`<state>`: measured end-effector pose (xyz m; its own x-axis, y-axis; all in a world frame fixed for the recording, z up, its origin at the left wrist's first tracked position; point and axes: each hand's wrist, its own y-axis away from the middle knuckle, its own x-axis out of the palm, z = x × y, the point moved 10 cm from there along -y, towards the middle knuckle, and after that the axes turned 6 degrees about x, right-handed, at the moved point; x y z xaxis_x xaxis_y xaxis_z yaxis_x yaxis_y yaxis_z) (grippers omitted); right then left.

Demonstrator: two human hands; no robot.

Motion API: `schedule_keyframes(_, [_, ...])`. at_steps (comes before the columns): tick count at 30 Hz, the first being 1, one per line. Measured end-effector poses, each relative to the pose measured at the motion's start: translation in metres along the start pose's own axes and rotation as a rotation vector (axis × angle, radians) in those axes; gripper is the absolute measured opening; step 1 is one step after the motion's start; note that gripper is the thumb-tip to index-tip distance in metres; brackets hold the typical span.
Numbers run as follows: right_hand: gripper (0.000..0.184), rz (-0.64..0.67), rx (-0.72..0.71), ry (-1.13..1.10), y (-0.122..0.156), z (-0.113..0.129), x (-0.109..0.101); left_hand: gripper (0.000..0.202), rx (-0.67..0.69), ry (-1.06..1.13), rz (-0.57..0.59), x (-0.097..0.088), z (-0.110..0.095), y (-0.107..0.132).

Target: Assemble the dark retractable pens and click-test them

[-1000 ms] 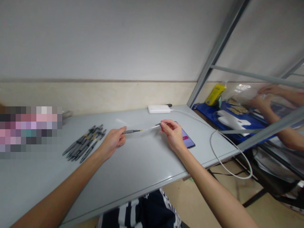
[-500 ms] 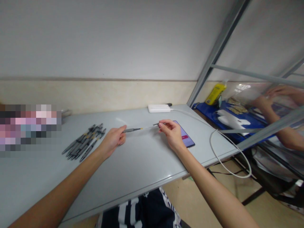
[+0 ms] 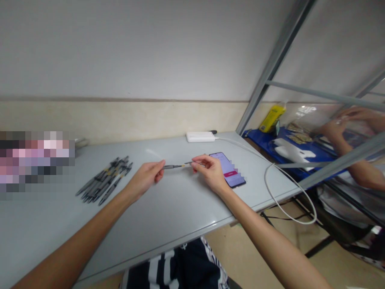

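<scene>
One slim grey pen barrel (image 3: 172, 166) is pinched by the left hand (image 3: 148, 175), and one thin dark rod (image 3: 189, 162) by the right hand (image 3: 210, 171), near one flat, purple-screened phone (image 3: 229, 170).

Dk navy garment (image 3: 191, 267) is worn; broad wht bars (image 3: 154, 275) are printed below L fingers (image 3: 159, 166), wht/dk patterned trim (image 3: 221, 273) is seen below R fingers (image 3: 197, 165), w/ sm. wht mark (image 3: 184, 246) betw. Forearms (image 3: 99, 230) are bared, tapered twd fingers.
</scene>
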<state>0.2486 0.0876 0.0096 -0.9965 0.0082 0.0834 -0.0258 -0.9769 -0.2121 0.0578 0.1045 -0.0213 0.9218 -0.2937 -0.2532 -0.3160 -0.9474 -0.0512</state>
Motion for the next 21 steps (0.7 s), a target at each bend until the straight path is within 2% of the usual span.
schedule_keyframes(3, [0.018, -0.024, 0.018, 0.038, 0.001, 0.001, -0.002, 0.033, 0.135, -0.008, 0.002, 0.003, -0.01, -0.001])
schedule_keyframes(5, [0.02, -0.018, 0.084, 0.021, 0.001, -0.005, -0.002, 0.025, 0.177, 0.029, -0.021, 0.002, -0.012, 0.0])
schedule_keyframes(8, [0.023, 0.04, 0.228, 0.017, 0.003, -0.021, 0.004, 0.027, 0.178, 0.105, -0.095, -0.005, -0.012, 0.001])
schedule_keyframes(11, [0.034, 0.104, 0.307, 0.031, 0.005, -0.029, 0.011, 0.029, 0.133, 0.181, -0.152, -0.011, -0.01, 0.002])
schedule_keyframes(15, [0.031, 0.142, 0.259, -0.039, 0.005, -0.021, 0.015, 0.03, 0.074, 0.306, -0.163, -0.015, -0.003, -0.001])
schedule_keyframes(17, [0.036, 0.148, 0.2, -0.087, 0.004, -0.014, 0.015, 0.03, 0.053, 0.345, -0.178, -0.017, 0.002, -0.002])
schedule_keyframes(21, [0.032, 0.101, 0.126, -0.075, 0.002, -0.009, 0.01, 0.031, 0.02, 0.334, -0.193, -0.02, 0.005, -0.002])
